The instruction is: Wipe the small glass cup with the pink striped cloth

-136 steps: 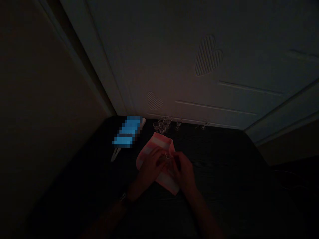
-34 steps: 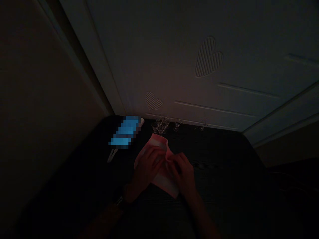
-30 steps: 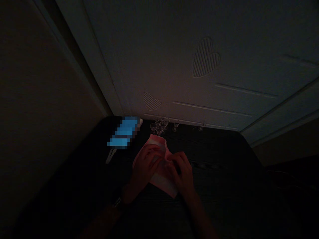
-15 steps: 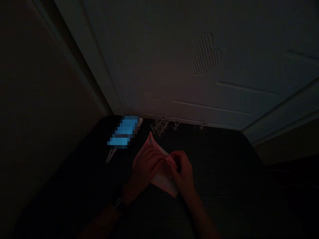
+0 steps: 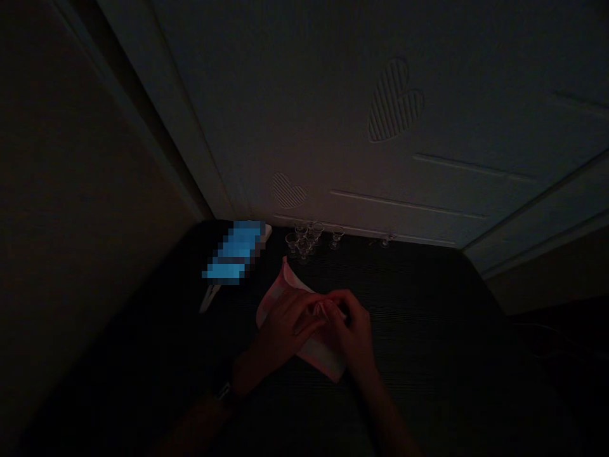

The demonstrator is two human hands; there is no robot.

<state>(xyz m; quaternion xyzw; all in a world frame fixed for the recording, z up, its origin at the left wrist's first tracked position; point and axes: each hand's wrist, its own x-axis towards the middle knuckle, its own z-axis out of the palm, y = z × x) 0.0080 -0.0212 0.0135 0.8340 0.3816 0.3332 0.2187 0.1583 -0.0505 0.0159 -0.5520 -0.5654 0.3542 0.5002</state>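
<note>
One camera, worn on the person's head, looks forward and down over the table (image 5: 442, 355) from its six o'clock side, facing the panel (image 5: 285, 114) at twelve. It is near enough that forearms enter at seven and five o'clock, with the left hand (image 5: 285, 320) and right hand (image 5: 354, 327) just six-ward of centre, yet wide enough to include the wall (image 5: 71, 222) at nine.

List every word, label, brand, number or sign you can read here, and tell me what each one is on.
No readable text anywhere.
Lit blue screen: masked by coarse squares, unreadable.
Dark wristband: too small and dim to read.
Striped heart shapes on the pale panel: decoration, no lettering visible.
</note>
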